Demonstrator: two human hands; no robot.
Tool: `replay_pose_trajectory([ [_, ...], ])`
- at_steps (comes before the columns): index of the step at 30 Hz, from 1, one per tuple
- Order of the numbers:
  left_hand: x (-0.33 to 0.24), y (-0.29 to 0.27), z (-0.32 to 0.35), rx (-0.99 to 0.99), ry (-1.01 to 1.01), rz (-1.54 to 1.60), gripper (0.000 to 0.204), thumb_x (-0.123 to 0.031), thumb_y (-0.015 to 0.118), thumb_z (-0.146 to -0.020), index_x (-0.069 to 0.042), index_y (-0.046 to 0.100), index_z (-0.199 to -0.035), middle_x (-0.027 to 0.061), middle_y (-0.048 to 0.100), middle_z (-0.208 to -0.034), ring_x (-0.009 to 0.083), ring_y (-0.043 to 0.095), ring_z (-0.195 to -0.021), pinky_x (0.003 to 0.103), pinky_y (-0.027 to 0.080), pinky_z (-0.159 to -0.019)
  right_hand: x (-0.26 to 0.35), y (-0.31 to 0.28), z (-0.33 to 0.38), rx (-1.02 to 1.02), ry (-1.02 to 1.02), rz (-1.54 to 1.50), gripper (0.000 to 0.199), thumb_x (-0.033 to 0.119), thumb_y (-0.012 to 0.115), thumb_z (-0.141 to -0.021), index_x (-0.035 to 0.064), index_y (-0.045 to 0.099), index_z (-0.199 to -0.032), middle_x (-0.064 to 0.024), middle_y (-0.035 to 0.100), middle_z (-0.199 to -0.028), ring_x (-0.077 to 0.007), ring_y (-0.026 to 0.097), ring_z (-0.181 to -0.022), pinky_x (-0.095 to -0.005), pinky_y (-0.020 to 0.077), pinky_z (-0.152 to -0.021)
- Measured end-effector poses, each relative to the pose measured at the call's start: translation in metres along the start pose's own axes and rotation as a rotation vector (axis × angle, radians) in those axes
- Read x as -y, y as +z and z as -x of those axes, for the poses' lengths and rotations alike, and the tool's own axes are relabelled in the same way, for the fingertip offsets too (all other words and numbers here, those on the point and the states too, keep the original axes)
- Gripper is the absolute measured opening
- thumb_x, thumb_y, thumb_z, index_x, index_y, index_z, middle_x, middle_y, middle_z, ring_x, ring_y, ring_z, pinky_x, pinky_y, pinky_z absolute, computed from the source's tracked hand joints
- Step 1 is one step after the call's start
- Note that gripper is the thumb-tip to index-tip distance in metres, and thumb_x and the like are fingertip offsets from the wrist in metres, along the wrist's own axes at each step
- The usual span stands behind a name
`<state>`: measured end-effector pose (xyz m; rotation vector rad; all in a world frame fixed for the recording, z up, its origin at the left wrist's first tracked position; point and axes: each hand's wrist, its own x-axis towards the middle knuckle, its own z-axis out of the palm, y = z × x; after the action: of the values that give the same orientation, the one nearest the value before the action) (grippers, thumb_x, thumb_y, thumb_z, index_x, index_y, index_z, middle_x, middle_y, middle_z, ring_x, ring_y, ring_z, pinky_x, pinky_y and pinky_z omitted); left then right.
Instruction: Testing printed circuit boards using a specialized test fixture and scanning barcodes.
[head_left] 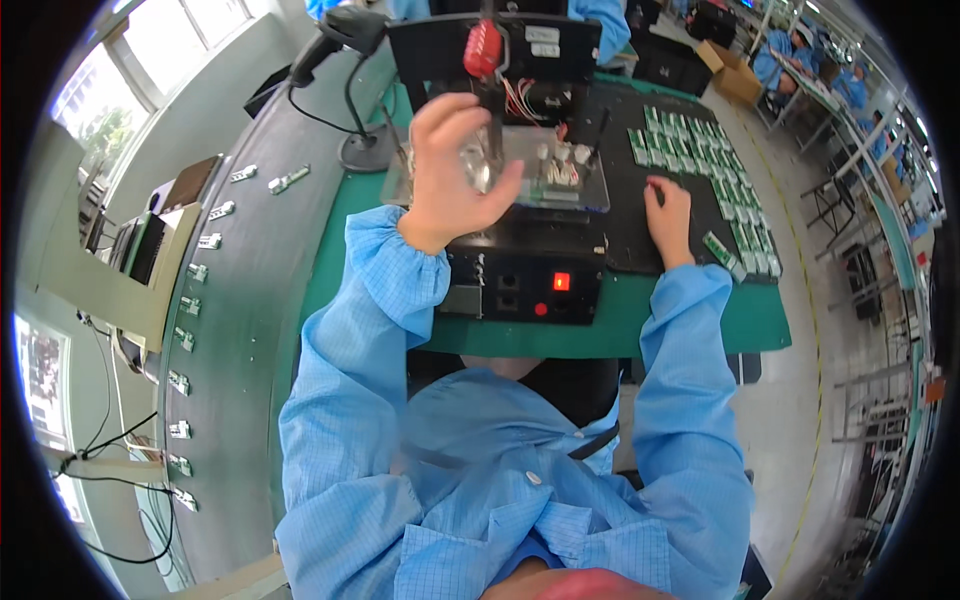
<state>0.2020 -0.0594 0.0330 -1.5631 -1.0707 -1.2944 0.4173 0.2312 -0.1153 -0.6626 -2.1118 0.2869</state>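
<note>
My left hand [455, 175] is raised in front of a test fixture, fingers curved and thumb apart, with nothing in it. Just beyond its fingertips stands the red handle [482, 50] of the fixture's lever, apart from the hand. Under and behind this hand lies the fixture's clear plate [590, 195], carrying white connectors and wires; the hand hides its left part. My right hand [669, 215] is low over the black mat [625, 235], thumb and fingers slightly apart, with no held thing visible. Beside it are rows of small green-and-white circuit boards [735, 190], and one slanted board [722, 252] nearest the wrist.
Below the fixture is a black control box [545, 290] with a lit red switch. A scanner on a stand [365, 150] and a dark monitor [420, 50] stand behind. At left, a dark conveyor belt [240, 350] carries several boards. People in blue work farther right.
</note>
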Motion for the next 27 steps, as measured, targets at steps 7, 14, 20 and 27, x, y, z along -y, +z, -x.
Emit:
replay_pose_trajectory([
  [7, 0.038, -0.01, -0.11, 0.266, 0.187, -0.368, 0.02, -0.016, 0.072, -0.093, -0.002, 0.064, -0.081, 0.0009, 0.061, -0.074, 0.0138, 0.056, -0.072, 0.032, 0.04, -0.073, -0.003, 0.0, 0.006, 0.021, 0.074, -0.037, 0.023, 0.021, 0.067, -0.093, 0.0072, 0.074, -0.111, -0.013, 0.074, -0.105, -0.0334, 0.064, -0.103, -0.0442, 0.0471, -0.094],
  [14, 0.123, 0.025, -0.225, 0.33, -0.965, 0.402, 0.036, -0.034, 0.065, -0.099, -0.001, 0.074, -0.093, 0.0068, 0.071, -0.067, 0.0128, 0.058, -0.048, 0.029, 0.042, -0.044, -0.009, 0.001, 0.006, 0.04, 0.083, -0.032, 0.021, 0.021, 0.066, -0.093, 0.0092, 0.074, -0.108, -0.0105, 0.074, -0.107, -0.0345, 0.062, -0.106, -0.0458, 0.0485, -0.094],
  [20, 0.177, 0.03, -0.165, 0.311, -1.12, 0.386, 0.038, -0.043, 0.066, -0.096, -0.007, 0.069, -0.085, 0.0, 0.064, -0.07, 0.0113, 0.059, -0.06, 0.025, 0.043, -0.056, 0.007, -0.011, 0.003, 0.048, 0.087, -0.018, 0.021, 0.024, 0.067, -0.091, 0.0117, 0.075, -0.107, -0.0091, 0.073, -0.11, -0.0353, 0.061, -0.109, -0.0476, 0.0486, -0.095],
  [27, -0.04, -0.05, -0.078, 0.118, -0.792, 0.323, 0.023, -0.012, 0.06, -0.094, -0.004, 0.068, -0.074, 0.0056, 0.065, -0.07, 0.012, 0.06, -0.061, 0.031, 0.047, -0.057, -0.019, -0.11, 0.031, -0.024, -0.044, 0.284, 0.025, 0.012, 0.06, -0.085, 0.0137, 0.074, -0.106, -0.0075, 0.07, -0.116, -0.0345, 0.061, -0.111, -0.0498, 0.0493, -0.095],
])
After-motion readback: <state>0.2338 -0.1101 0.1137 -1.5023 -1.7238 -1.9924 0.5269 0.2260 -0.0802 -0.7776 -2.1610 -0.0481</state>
